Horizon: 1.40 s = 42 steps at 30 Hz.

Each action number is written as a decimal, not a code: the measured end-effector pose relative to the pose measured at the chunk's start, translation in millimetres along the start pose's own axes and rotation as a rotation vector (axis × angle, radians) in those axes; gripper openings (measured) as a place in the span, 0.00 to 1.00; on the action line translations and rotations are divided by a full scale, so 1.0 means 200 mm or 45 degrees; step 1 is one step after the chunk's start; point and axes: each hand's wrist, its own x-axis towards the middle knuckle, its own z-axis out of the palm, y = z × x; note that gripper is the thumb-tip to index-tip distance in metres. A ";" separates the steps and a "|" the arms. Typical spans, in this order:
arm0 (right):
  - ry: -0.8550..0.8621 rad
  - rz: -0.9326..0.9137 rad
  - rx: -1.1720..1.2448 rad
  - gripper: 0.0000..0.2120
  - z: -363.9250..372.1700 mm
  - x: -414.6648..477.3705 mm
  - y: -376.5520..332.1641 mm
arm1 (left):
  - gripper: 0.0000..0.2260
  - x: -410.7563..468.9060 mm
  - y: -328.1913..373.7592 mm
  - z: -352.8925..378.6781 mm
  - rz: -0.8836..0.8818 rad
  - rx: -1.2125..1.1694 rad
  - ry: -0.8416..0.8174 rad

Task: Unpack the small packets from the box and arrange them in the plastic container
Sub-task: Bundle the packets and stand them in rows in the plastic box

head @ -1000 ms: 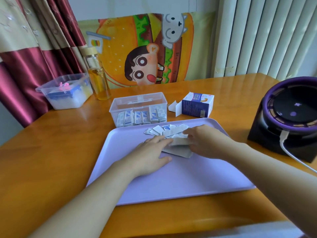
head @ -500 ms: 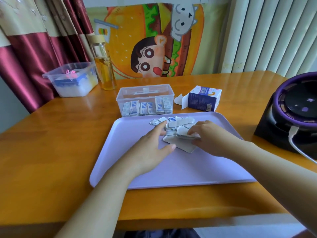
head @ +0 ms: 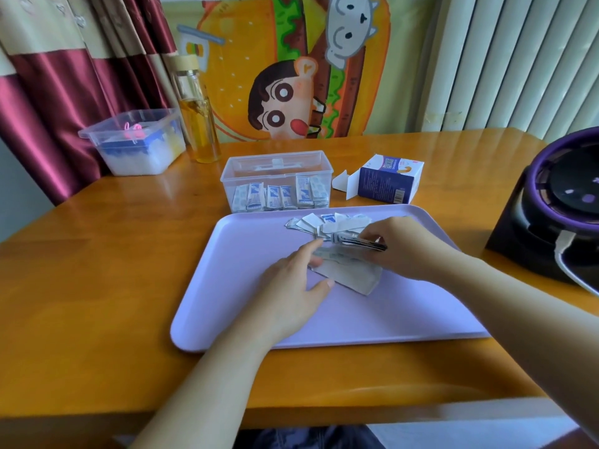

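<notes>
Since a moment ago, a thin stack of packets (head: pixel 353 239) has been gathered above the purple tray (head: pixel 356 319) and is pinched by the right hand (head: pixel 411 251), while the loose pile (head: pixel 350 277) is touched by the left hand (head: pixel 288 290), fingers straight. Filed packets (head: pixel 278 197) are stood in the plastic container (head: pixel 277 166) just behind, with the box (head: pixel 385 186) beside it.

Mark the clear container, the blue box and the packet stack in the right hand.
clear container (head: pixel 277 177): head view, front rim.
blue box (head: pixel 385 186): head view, dark front face.
packet stack (head: pixel 350 238): head view, its near edge, pinched by the right hand (head: pixel 408 247).
</notes>
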 end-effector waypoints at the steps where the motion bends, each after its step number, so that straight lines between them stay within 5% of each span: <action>1: -0.027 -0.001 -0.007 0.08 0.00 0.01 -0.01 | 0.27 0.00 0.00 0.00 -0.002 -0.015 0.008; 14: -0.209 0.081 0.068 0.06 -0.12 0.06 -0.03 | 0.26 -0.02 -0.02 0.01 0.039 -0.019 0.028; 18: 0.129 0.111 0.074 0.14 -0.11 0.05 -0.01 | 0.22 -0.01 -0.01 0.00 0.091 -0.092 0.178; 21: 0.370 0.112 0.510 0.11 -0.15 0.03 -0.09 | 0.16 0.00 0.02 -0.06 0.101 -0.291 0.425; 24: 0.038 0.200 1.524 0.07 -0.13 0.00 -0.24 | 0.12 0.02 0.06 -0.10 -0.042 -0.868 0.386; 26: -0.122 0.203 1.864 0.09 -0.07 0.01 -0.29 | 0.10 0.03 0.08 -0.10 -0.136 -1.342 0.195; 30: 0.021 0.263 1.773 0.09 0.04 0.05 -0.36 | 0.12 0.04 0.07 -0.08 -0.254 -1.742 0.138; 35: 0.201 0.252 1.499 0.03 0.09 0.05 -0.42 | 0.10 0.03 0.02 -0.07 -0.354 -1.653 0.326; 38: 0.222 0.157 1.210 0.09 0.09 0.07 -0.45 | 0.10 0.03 0.00 -0.07 -0.374 -1.609 0.427; 42: 0.185 0.198 1.297 0.07 0.07 0.12 -0.45 | 0.11 0.02 -0.01 -0.07 -0.405 -1.627 0.491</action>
